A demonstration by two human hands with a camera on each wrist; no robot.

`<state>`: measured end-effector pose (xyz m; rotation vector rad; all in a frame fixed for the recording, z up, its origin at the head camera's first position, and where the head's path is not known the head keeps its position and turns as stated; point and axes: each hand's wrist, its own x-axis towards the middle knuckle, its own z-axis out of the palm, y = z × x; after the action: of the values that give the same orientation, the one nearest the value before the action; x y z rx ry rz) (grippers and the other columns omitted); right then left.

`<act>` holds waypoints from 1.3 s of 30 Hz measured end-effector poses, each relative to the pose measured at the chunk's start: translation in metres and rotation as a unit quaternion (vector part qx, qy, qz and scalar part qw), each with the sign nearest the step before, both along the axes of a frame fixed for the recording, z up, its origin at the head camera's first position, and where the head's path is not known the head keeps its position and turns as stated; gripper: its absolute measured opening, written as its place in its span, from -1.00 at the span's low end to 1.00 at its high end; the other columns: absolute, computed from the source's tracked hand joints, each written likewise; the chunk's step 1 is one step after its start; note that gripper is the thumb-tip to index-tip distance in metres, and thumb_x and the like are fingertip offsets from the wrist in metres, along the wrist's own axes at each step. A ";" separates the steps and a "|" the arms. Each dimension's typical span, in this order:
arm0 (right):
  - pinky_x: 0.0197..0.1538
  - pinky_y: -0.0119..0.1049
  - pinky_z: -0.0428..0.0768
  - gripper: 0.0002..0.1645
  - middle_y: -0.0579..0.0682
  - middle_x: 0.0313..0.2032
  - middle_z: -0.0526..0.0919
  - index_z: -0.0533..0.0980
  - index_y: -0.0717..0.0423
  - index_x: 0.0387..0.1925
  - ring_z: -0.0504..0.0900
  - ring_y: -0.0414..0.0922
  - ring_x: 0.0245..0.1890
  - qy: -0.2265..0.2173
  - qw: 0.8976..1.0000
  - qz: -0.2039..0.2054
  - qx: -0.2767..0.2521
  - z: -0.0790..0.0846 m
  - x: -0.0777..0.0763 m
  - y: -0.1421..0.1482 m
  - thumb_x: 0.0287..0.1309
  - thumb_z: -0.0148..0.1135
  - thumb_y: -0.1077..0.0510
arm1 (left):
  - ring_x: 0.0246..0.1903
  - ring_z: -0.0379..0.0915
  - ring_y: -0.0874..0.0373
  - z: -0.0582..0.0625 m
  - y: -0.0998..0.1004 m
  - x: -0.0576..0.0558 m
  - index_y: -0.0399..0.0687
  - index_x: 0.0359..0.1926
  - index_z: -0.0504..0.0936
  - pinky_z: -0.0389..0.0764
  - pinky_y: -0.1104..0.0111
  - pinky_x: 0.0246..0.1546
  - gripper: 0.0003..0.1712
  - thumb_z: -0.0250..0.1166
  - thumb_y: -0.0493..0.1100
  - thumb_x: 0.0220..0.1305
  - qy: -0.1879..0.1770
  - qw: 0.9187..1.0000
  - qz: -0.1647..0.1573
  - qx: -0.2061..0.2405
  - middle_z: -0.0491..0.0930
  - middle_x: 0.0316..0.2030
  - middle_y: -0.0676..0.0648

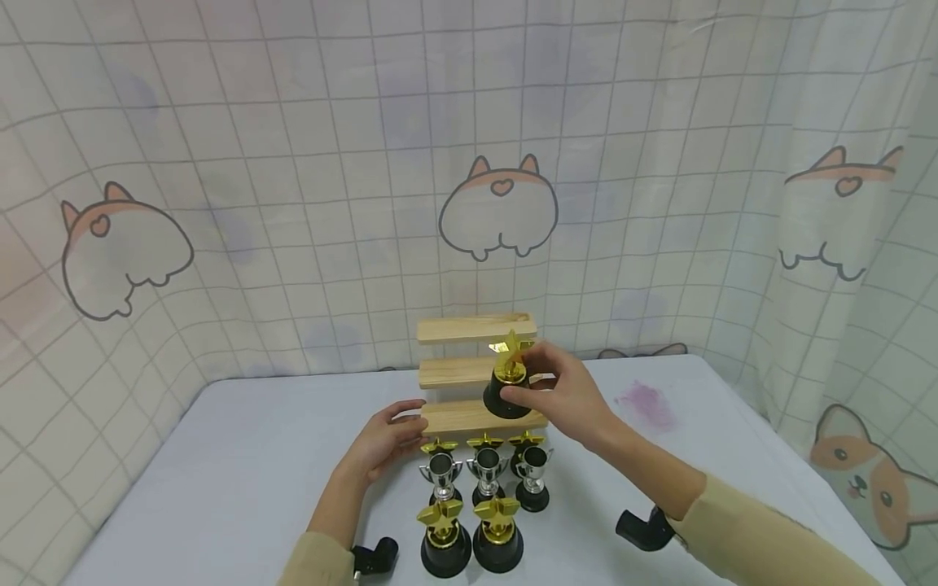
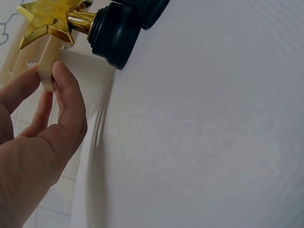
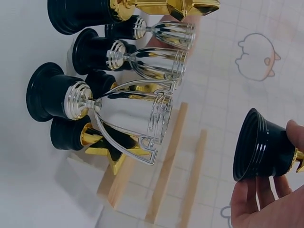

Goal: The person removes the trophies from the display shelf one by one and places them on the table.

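Observation:
My right hand holds a gold star trophy by its black base, raised in front of a three-step wooden shelf. Seen from the right wrist, that trophy's base faces the camera, with fingers and thumb around it. At the shelf's left end, my left hand pinches the lowest board between thumb and fingers, which the left wrist view shows close up. Three silver cup trophies stand upright on the table before the shelf, with more gold star trophies partly hidden behind them.
Two gold star trophies stand nearest to me, in front of the silver cups. A white cloth covers the table, with a pink stain at right. Behind the shelf hangs a checked curtain with cartoon animals.

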<state>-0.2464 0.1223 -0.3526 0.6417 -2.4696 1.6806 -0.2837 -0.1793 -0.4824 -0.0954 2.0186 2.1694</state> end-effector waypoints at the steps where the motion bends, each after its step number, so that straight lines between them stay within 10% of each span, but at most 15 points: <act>1: 0.10 -0.13 0.63 -0.46 0.05 -0.01 0.64 0.55 0.16 0.08 0.59 -0.02 -0.02 0.000 1.000 -0.002 0.001 0.000 0.001 0.001 0.13 0.56 0.10 | -0.08 0.64 -0.02 0.000 0.000 0.000 -0.30 0.36 0.42 0.72 0.19 -0.02 -0.44 0.31 -0.31 0.40 -0.001 1.000 -0.002 0.001 0.54 0.12 -0.34; 39: -0.01 -0.22 0.68 -0.38 0.08 -0.02 0.66 0.50 0.18 0.16 0.63 0.05 -0.03 -0.040 0.999 0.002 -0.012 -0.032 0.051 0.059 0.12 0.56 0.14 | -0.17 0.63 0.03 0.000 0.000 0.000 -0.28 0.35 0.44 0.72 0.20 -0.05 -0.44 0.34 -0.31 0.38 0.005 1.000 -0.001 0.006 0.57 0.06 -0.31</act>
<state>-0.1949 0.1815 -0.3849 0.5875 -2.4996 1.7668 -0.2839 -0.1793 -0.4828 -0.0793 2.0096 2.1852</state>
